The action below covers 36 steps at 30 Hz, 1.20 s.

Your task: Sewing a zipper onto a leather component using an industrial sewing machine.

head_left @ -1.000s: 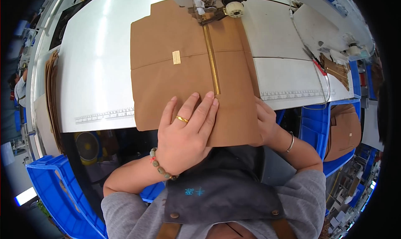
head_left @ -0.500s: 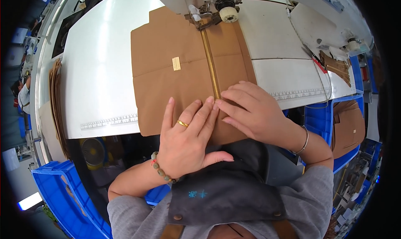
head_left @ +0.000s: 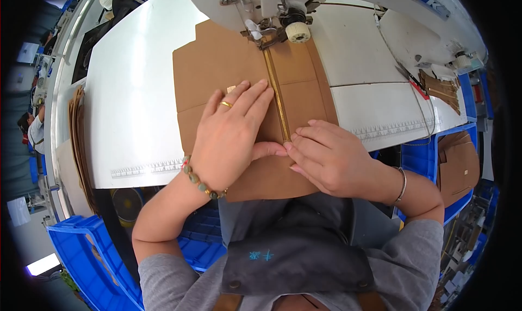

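Note:
A brown panel (head_left: 201, 66) with a vertical gold zipper (head_left: 277, 99) lies beneath the sewing machine (head_left: 261, 15), the zipper's top end at the machine's foot. My left hand (head_left: 228, 134) rests flat on the panel left of the zipper, fingers extended over a small pale patch, thumb stretched to the zipper's lower end. At that same end, my right hand (head_left: 331, 161) has its fingertips bent and bunched against the panel; what, if anything, they grip is hidden.
Stacked brown pieces (head_left: 79, 132) stand at the left, above a blue bin (head_left: 68, 246). Scissors (head_left: 418, 88) lie beside zippered pieces (head_left: 440, 88) at the right, near another blue bin (head_left: 427, 159) holding brown panels. A co-worker (head_left: 35, 132) is at the far left.
My left hand has slid up the panel, left of the zipper, onto the patch. My right hand came from the panel's right edge to the zipper's lower end, its fingers now more bunched.

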{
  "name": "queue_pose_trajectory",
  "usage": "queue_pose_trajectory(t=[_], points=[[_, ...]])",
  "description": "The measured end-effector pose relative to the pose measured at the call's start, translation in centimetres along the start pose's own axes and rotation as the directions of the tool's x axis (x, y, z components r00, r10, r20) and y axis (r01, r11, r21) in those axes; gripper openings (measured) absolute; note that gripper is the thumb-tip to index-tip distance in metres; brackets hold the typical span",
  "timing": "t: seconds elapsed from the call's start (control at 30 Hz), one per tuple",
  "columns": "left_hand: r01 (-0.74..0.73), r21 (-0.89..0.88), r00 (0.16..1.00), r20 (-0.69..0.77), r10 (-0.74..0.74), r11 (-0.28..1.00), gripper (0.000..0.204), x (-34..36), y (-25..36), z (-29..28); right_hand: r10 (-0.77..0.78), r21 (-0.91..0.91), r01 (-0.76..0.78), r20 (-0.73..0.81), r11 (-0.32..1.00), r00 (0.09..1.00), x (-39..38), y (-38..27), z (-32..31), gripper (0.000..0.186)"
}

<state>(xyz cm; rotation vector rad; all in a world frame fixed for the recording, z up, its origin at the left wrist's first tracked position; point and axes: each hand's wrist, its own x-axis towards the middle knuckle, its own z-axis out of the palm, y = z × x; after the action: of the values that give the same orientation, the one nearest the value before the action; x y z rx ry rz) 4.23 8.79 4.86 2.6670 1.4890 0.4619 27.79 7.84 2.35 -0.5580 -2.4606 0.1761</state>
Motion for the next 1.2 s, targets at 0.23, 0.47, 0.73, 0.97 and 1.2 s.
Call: queue_pose_trajectory(t=[0.23,0.47,0.73,0.97,1.2], points=[[-0.016,0.070,0.992,0.127,0.007,0.997,0.098,0.2,-0.3,-0.1,0.030,0.130,-0.058,0.211,0.990,0.977,2.0,4.2,-1.7,0.036],[0.004,0.053,0.994,0.112,-0.010,0.999,0.092,0.1,0.0,0.0,0.023,-0.011,-0.022,0.145,1.000,0.989,3.7,7.1,-1.1,0.076],[-0.014,0.047,0.993,0.121,0.008,0.999,0.093,0.6,-0.4,-0.3,0.024,-0.141,0.007,0.217,0.990,0.976,3.7,5.8,-1.7,0.084],[-0.023,0.050,0.998,0.053,0.020,0.998,0.094,2.0,-1.9,0.3,0.044,-0.191,-0.009,0.183,0.982,0.982,4.1,6.4,-1.2,0.083],[-0.029,0.071,0.999,0.028,0.027,0.997,0.091,3.8,-3.7,0.7,0.071,-0.204,-0.033,0.185,0.978,0.980,4.5,7.4,-0.6,0.078]])
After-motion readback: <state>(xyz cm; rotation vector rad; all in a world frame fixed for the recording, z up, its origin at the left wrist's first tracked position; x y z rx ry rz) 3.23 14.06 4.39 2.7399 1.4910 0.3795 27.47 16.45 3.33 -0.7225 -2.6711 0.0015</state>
